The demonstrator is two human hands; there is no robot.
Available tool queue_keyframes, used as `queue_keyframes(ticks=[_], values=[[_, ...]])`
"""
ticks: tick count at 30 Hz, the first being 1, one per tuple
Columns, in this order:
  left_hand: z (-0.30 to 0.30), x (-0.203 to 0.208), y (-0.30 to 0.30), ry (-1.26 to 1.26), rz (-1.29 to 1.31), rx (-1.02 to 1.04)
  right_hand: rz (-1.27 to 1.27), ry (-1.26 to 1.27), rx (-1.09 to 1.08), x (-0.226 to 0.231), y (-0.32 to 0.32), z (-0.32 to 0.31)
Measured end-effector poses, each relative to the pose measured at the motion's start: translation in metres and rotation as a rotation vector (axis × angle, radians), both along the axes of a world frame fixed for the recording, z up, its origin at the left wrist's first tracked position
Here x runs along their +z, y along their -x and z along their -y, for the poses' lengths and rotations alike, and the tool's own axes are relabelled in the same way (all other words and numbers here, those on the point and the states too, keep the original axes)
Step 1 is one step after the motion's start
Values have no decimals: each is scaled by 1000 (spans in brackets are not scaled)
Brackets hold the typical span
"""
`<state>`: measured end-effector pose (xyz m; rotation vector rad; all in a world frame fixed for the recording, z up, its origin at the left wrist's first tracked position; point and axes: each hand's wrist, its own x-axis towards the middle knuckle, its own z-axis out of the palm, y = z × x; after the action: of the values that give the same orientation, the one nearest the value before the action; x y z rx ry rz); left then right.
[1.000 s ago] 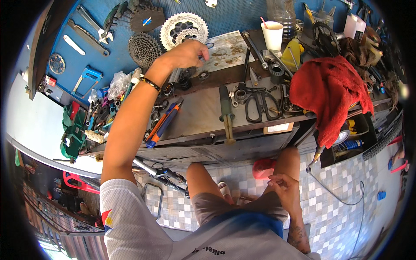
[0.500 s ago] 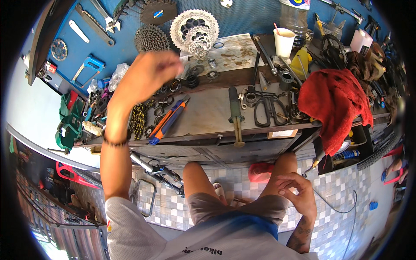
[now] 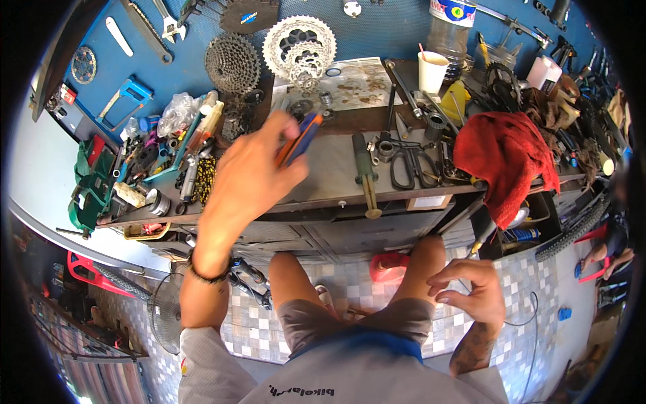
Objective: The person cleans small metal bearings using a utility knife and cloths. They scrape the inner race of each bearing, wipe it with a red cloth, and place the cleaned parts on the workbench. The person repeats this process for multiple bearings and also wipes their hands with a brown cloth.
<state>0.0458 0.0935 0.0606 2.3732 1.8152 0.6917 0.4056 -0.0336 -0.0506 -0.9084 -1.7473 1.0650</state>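
My left hand [image 3: 245, 172] is over the left-middle of the workbench [image 3: 316, 178], closed around a blue-and-orange utility knife [image 3: 301, 140]. The knife points up and away to the right, its lower part hidden by the fingers. Beyond it a large silver bicycle cassette [image 3: 274, 46] and a dark cassette [image 3: 232, 64] lean against the blue panel. My right hand [image 3: 476, 291] hangs beside my right thigh, away from the bench; its fingers are loosely bent and apart, and nothing shows in them.
Black-handled scissors [image 3: 404, 168] and a green-handled tool [image 3: 365, 168] lie mid-bench. A red cloth [image 3: 501, 158] drapes over the right front edge. A white cup [image 3: 432, 73] stands behind, near a large plastic bottle [image 3: 449, 42]. Small parts and tools crowd the left end.
The utility knife has come off the bench into my left hand, which has moved right and nearer. The right hand stays by the thigh; the whole view has shifted slightly.
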Motion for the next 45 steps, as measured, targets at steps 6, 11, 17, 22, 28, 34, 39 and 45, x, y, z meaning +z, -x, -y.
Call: queue_keyframes(ticks=[6,11,17,22,28,34,39,45], values=[[-34,-39,-64,-74,-78,60,477,-674,-637,89,-25,-17],[-8,-41,-67,-259,36,79,974,-773,-653,114,-46,-62],[61,-31,-94,-187,655,-334,625,-586,-631,159,-127,-144],[92,-32,-126,191,767,-768,1034,-938,-1186,261,-123,-180],[89,-16,-163,-331,1228,-933,49,-500,-474,285,50,-82],[87,-65,-73,-101,1334,-433,567,-812,487,225,175,-26],[114,-140,20,-97,1316,-28,483,-613,333,195,190,-62],[195,-205,94,-131,1067,386,720,-701,407,128,265,-172]])
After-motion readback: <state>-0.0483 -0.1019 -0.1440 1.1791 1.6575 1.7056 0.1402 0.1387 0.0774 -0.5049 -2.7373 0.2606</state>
